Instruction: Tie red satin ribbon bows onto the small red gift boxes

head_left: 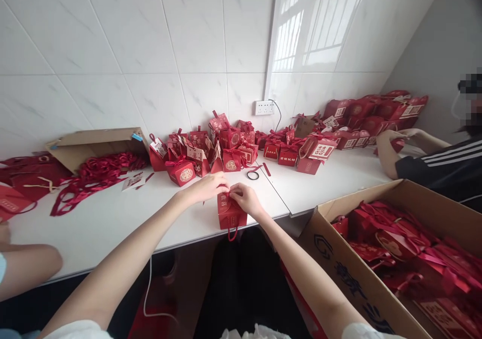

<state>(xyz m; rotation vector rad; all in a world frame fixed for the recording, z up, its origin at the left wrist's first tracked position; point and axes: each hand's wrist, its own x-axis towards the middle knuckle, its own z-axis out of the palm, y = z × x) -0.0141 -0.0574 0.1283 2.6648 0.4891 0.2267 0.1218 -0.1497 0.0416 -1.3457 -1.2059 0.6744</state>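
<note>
Red gift box with ribbon loop hanging below.

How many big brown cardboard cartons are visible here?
2. The tipped carton lies on the white table at left; the open carton stands at lower right, holding red gift boxes.

Red box here, smooth printed card with a soft sheen, and a satin ribbon on top, shiny cloth. The bench is white, smooth and matt. Brown carton alongside: plain cardboard, dull and rough. Wall tiles behind gleam, glossy white, catching window light.
</note>
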